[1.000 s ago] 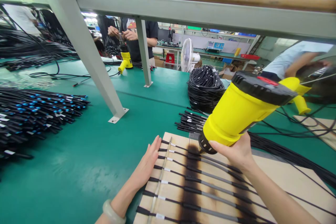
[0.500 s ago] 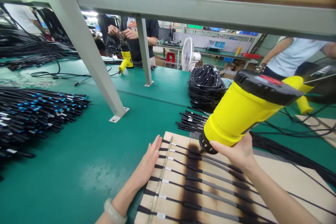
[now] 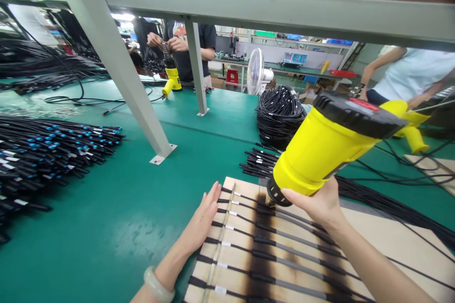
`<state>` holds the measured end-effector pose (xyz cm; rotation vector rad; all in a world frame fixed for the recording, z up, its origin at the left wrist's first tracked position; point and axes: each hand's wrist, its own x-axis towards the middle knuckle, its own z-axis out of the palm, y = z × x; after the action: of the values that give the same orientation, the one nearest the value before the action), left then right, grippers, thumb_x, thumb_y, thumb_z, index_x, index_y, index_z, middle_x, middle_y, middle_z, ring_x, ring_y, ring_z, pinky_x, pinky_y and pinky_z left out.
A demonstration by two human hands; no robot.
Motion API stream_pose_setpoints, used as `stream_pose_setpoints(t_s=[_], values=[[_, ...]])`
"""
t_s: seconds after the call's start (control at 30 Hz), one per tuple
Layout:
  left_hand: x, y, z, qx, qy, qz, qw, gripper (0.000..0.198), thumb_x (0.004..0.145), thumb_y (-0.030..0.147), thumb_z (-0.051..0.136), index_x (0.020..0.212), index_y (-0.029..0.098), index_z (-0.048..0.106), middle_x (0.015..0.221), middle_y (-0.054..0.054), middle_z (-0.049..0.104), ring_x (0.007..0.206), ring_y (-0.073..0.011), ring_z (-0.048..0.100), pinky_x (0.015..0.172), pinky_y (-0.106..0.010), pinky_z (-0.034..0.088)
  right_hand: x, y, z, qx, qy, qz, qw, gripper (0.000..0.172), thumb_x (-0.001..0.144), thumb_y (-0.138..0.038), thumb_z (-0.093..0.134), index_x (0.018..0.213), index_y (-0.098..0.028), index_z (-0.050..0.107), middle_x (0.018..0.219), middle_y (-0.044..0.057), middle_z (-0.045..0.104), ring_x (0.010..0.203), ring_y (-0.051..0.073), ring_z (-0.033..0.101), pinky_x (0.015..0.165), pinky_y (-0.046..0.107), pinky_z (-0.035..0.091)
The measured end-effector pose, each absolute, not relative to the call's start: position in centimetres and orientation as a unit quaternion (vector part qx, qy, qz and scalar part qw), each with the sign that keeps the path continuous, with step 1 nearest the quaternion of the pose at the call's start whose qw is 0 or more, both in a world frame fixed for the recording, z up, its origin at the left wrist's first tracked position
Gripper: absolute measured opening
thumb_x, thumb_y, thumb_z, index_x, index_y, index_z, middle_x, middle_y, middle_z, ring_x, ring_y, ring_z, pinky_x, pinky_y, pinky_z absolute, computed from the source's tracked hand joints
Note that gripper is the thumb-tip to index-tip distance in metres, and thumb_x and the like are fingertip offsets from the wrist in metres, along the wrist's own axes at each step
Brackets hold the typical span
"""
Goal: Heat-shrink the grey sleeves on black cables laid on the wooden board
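Observation:
My right hand (image 3: pixel 320 203) grips a yellow heat gun (image 3: pixel 327 147) with a black cap, its nozzle pointing down-left at the far end of a scorched wooden board (image 3: pixel 384 241). Several black cables (image 3: pixel 270 246) lie in parallel rows across the board over a dark burn stripe. My left hand (image 3: pixel 202 220) lies flat with fingers together and stretched out, pressing on the cable ends at the board's left edge. A pale bangle sits on that wrist.
A pile of black cables with blue ends (image 3: pixel 46 147) lies at left on the green table (image 3: pixel 124 218). A coil of black cable (image 3: pixel 279 113) stands behind the board. Grey frame legs (image 3: pixel 117 71) rise from the table. Other people work at the back and right, with another yellow heat gun (image 3: pixel 171 80) and a fan (image 3: pixel 255 72).
The heat gun's nozzle has shifted slightly toward the far end of the board. My left hand stays flat on the cable ends. A person at right has moved.

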<state>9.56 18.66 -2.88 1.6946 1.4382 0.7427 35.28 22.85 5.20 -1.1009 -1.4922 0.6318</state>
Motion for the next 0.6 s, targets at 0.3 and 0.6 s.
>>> stream_pose_setpoints(t_s=[0.3, 0.6], values=[[9.56, 18.64, -3.14, 0.665, 0.559, 0.305, 0.39, 0.064, 0.088, 0.054, 0.011, 0.143, 0.02, 0.004, 0.148, -0.002, 0.019, 0.137, -0.0177, 0.011, 0.114, -0.04, -0.002, 34.87, 22.87, 5.31, -0.467, -0.638, 0.256, 0.556, 0.048, 0.051, -0.033, 0.079, 0.092, -0.018, 0.058, 0.092, 0.01, 0.07, 0.081, 0.029, 0.067, 0.074, 0.04, 0.057], [9.5, 18.68, -3.3, 0.665, 0.559, 0.306, 0.39, 0.066, 0.088, 0.055, 0.012, 0.143, 0.018, 0.006, 0.148, -0.002, 0.018, 0.137, -0.0179, 0.012, 0.114, -0.039, -0.002, 34.89, 22.98, 5.08, -0.469, -0.641, 0.246, 0.556, 0.049, 0.051, -0.035, 0.079, 0.092, -0.019, 0.058, 0.092, 0.01, 0.07, 0.079, 0.029, 0.067, 0.073, 0.041, 0.057]])
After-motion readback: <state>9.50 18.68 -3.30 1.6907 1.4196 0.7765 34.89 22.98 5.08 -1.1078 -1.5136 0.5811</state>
